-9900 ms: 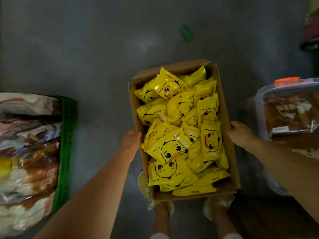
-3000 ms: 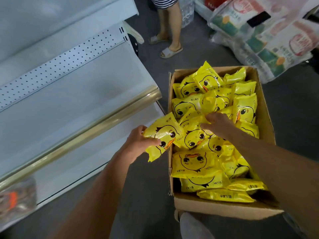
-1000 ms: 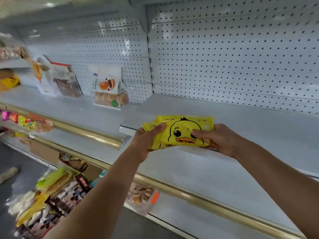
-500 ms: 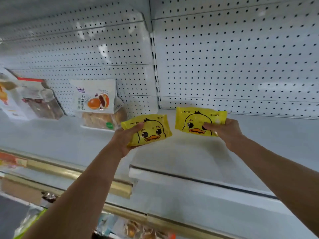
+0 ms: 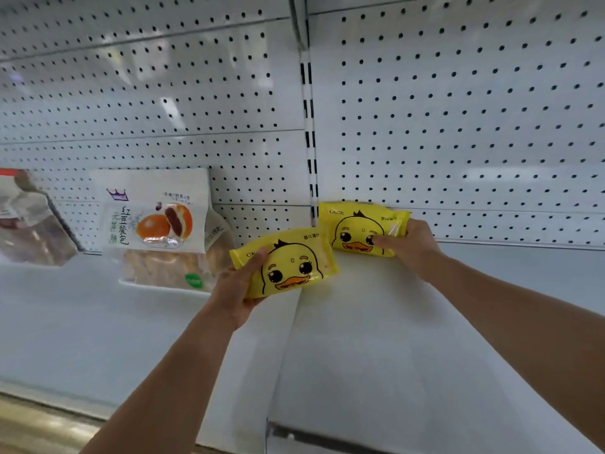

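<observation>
Two yellow packets printed with a duck face are at the back of a white shelf (image 5: 376, 339). My left hand (image 5: 237, 290) grips the left yellow packet (image 5: 289, 265) from below, thumb across its front, just above the shelf. My right hand (image 5: 411, 245) holds the right yellow packet (image 5: 357, 229) by its right end, upright against the white pegboard wall (image 5: 458, 109) at the shelf's back edge. The two packets sit side by side, corners almost touching.
A white bag of buns (image 5: 157, 224) leans on the pegboard left of the packets. Another clear packet (image 5: 29, 221) stands at the far left. A slotted upright (image 5: 309, 126) divides the two shelf bays. The shelf's front edge (image 5: 327, 440) lies near the bottom.
Both hands have carried the packets further back on the shelf. The right packet now stands against the pegboard, and the left one has moved right, closer to it.
</observation>
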### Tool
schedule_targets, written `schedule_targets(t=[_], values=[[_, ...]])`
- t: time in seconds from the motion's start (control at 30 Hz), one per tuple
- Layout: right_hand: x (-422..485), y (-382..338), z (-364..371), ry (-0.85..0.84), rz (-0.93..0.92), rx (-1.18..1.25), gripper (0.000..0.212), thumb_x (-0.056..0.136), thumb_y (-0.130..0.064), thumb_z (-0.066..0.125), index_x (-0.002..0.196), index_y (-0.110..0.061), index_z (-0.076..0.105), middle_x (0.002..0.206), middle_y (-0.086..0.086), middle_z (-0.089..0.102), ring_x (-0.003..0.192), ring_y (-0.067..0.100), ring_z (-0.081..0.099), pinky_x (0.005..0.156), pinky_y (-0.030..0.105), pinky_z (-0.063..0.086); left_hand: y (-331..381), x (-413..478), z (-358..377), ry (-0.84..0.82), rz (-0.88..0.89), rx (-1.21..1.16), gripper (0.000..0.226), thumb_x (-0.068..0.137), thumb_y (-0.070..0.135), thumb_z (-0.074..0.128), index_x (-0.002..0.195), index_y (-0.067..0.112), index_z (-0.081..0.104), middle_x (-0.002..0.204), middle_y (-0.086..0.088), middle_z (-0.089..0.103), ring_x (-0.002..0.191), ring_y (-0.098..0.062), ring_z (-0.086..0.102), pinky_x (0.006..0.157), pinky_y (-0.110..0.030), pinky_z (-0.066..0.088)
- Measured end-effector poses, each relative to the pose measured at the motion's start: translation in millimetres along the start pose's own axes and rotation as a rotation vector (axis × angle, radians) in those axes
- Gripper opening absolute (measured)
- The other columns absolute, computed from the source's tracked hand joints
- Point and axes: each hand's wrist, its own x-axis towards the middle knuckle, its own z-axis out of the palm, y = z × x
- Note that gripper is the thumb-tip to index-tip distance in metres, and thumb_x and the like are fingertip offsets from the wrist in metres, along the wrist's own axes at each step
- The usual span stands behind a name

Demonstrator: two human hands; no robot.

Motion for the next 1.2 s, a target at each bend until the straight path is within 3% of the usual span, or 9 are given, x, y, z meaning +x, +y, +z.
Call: schedule_targets(t=[0.07, 0.27, 0.5, 0.67, 0.77, 0.87, 1.0, 1.1, 1.2], values=[[9, -3, 7, 0.022, -0.026, -0.012, 0.021, 0.073, -0.012, 0.083, 0.08, -0.012, 0.062, 0.073, 0.0, 0.063, 0.07, 0.019, 0.06, 0.058, 0.025, 0.046, -3, 7, 1, -0.041, 0.012, -0.002, 0.043, 0.072, 0.031, 0.073, 0.112, 0.019, 0.067, 0.108, -0.01, 0.073, 0.093, -0.025, 0.069, 0.075, -0.038, 0.057], [24, -3, 20, 0.125, -0.121, -0.035, 0.059, 0.063, -0.01, 0.086, 0.116, -0.013, 0.061, 0.105, 0.005, 0.068, 0.096, 0.023, 0.064, 0.085, 0.04, 0.054, -9, 18, 5, -0.1, 0.05, -0.017, 0.008, 0.086, 0.023, 0.068, 0.093, 0.021, 0.07, 0.095, -0.005, 0.076, 0.087, -0.022, 0.071, 0.082, -0.042, 0.056], [26, -2, 26, 0.164, -0.073, -0.121, 0.064, 0.064, -0.023, 0.086, 0.118, -0.014, 0.053, 0.111, 0.005, 0.063, 0.102, 0.026, 0.06, 0.088, 0.044, 0.051, -5, 19, 10, -0.118, 0.067, -0.004, 0.033, 0.071, 0.033, 0.073, 0.1, 0.018, 0.071, 0.1, -0.008, 0.076, 0.088, -0.023, 0.072, 0.075, -0.036, 0.06], [-13, -13, 16, 0.416, -0.151, -0.12, 0.05, 0.075, -0.033, 0.076, 0.108, -0.019, 0.041, 0.097, -0.003, 0.052, 0.09, 0.019, 0.051, 0.085, 0.04, 0.045, -3, 15, 23, -0.109, 0.06, 0.022, 0.034, 0.078, 0.039, 0.068, 0.104, 0.017, 0.068, 0.099, -0.009, 0.074, 0.088, -0.024, 0.07, 0.081, -0.041, 0.056], [-42, -23, 8, 0.053, -0.137, 0.13, 0.037, 0.076, -0.036, 0.079, 0.101, -0.017, 0.06, 0.092, -0.006, 0.063, 0.083, 0.011, 0.058, 0.076, 0.028, 0.045, -2, 12, 40, -0.126, 0.067, 0.071, 0.032, 0.094, 0.042, 0.056, 0.106, 0.014, 0.067, 0.095, -0.009, 0.075, 0.085, -0.025, 0.07, 0.077, -0.041, 0.058], [-63, -27, -3, -0.371, -0.055, 0.091, 0.038, 0.064, -0.045, 0.078, 0.094, -0.023, 0.072, 0.091, -0.007, 0.075, 0.082, 0.006, 0.065, 0.074, 0.021, 0.048, -3, 5, 65, -0.194, 0.078, 0.092, 0.046, 0.098, 0.048, 0.045, 0.115, 0.011, 0.065, 0.107, -0.014, 0.074, 0.098, -0.029, 0.071, 0.084, -0.044, 0.058], [-63, -13, -32, -0.321, -0.04, 0.152, 0.018, 0.074, -0.01, 0.08, 0.089, -0.016, 0.073, 0.084, -0.004, 0.076, 0.073, 0.005, 0.071, 0.062, 0.013, 0.051, -13, -3, 93, -0.329, 0.142, 0.204, 0.056, 0.099, 0.053, 0.033, 0.117, 0.012, 0.067, 0.112, -0.01, 0.073, 0.105, -0.024, 0.07, 0.083, -0.037, 0.059], [-61, 1, -63, -0.263, -0.046, 0.129, 0.022, 0.074, 0.002, 0.077, 0.09, -0.012, 0.073, 0.085, 0.0, 0.077, 0.077, 0.011, 0.073, 0.065, 0.017, 0.054, -22, -1, 109, -0.365, 0.248, 0.445, 0.065, 0.086, 0.07, 0.053, 0.106, 0.011, 0.072, 0.106, -0.008, 0.072, 0.101, -0.026, 0.068, 0.098, -0.046, 0.052], [-54, 15, -96, -0.163, -0.014, 0.072, 0.023, 0.072, 0.002, 0.078, 0.088, -0.013, 0.072, 0.079, -0.004, 0.076, 0.071, 0.006, 0.072, 0.06, 0.014, 0.052, -23, 13, 119, -0.093, 0.561, 0.711, 0.032, 0.086, 0.04, 0.071, 0.115, 0.028, 0.066, 0.122, 0.002, 0.062, 0.118, -0.02, 0.056, 0.1, -0.019, 0.043]])
